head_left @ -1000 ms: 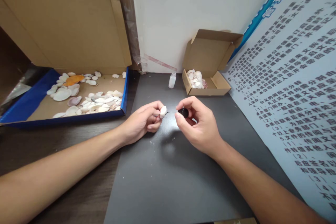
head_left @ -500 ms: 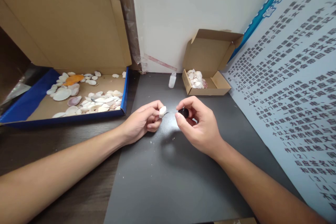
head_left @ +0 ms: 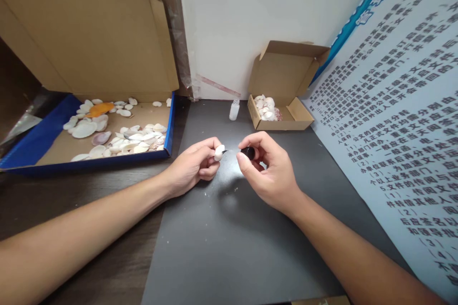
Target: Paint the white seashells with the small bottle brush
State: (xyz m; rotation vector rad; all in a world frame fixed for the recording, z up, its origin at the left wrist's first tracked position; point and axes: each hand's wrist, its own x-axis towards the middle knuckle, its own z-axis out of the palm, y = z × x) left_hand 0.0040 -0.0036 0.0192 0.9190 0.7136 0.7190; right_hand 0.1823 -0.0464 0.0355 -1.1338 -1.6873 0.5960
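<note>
Between the thumb and fingers of my left hand (head_left: 196,162) is a small white seashell (head_left: 219,153). My right hand (head_left: 270,167) pinches the black cap of a brush (head_left: 247,153); its thin stem points left and the dark tip meets the shell's right side. Both hands are raised over the dark grey mat (head_left: 229,248). Beyond them a small glass bottle (head_left: 234,110) with whitish contents stands upright, its mouth uncapped.
To the left an open blue-edged cardboard box (head_left: 150,109) holds many loose shells. A smaller open cardboard box (head_left: 286,125) with white shells sits at the back right. A printed sheet (head_left: 393,119) slants along the right side, and a white panel (head_left: 268,5) stands behind.
The brush tip has come against the shell, both hands having shifted very slightly left. The bottle and boxes stay where they were.
</note>
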